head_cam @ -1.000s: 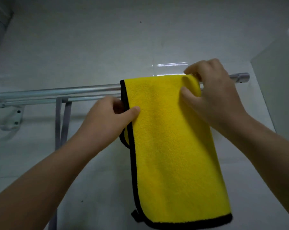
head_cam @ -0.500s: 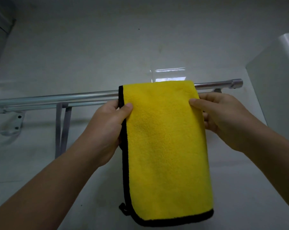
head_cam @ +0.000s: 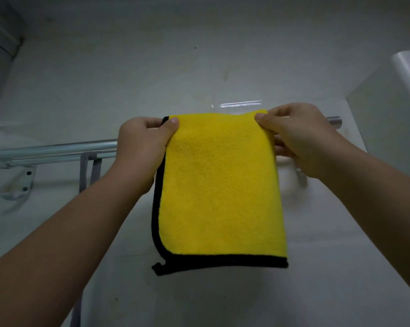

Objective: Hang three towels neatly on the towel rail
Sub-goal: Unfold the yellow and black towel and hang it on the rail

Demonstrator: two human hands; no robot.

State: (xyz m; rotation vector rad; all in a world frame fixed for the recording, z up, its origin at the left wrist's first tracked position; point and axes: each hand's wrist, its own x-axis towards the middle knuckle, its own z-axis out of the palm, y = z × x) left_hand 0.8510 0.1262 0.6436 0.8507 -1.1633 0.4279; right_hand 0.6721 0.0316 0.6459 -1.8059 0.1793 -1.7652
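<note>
The left hand [head_cam: 142, 147] pinches the upper left corner of the yellow towel [head_cam: 222, 185], thumb on its front; the right hand [head_cam: 298, 138] pinches the upper right corner likewise. The towel hangs between both hands, in front of the towel rail [head_cam: 57, 147]. It looks light, soft and limp, so corner grips should keep it flat. Bare rail extends beyond the left hand; only a short stub shows beyond the right.

The left grip [head_cam: 140, 147] pinches the top left corner of the yellow towel [head_cam: 220, 185], the right grip [head_cam: 300, 138] the top right. The towel hangs flat below both grips, hiding the towel rail [head_cam: 57, 147] between them.
</note>
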